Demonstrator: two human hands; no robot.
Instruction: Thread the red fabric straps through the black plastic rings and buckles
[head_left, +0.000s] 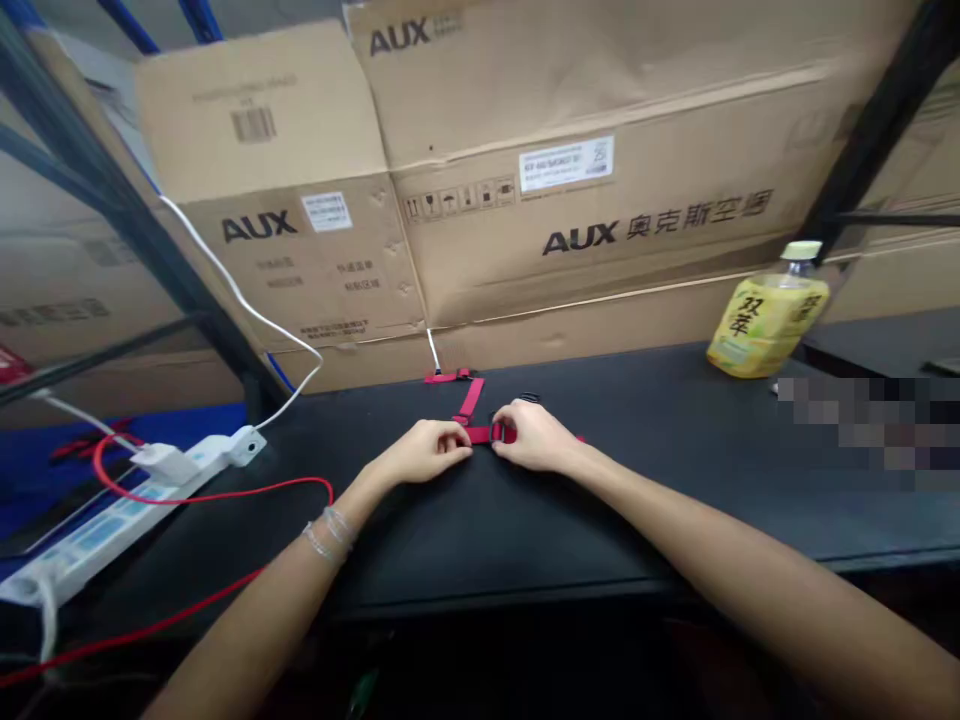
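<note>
A red webbing strap lies on the black table, running from the cardboard boxes toward me. My left hand pinches the strap's near end, fingers closed. My right hand is closed on the same strap just to the right, with a small dark ring or buckle between the two hands. A second black ring lies just behind my right hand.
Large AUX cardboard boxes wall off the back. A yellow drink bottle leans at the right. A white power strip with plugs, a white cable and a red wire sits at the left, beside a blue shelf post.
</note>
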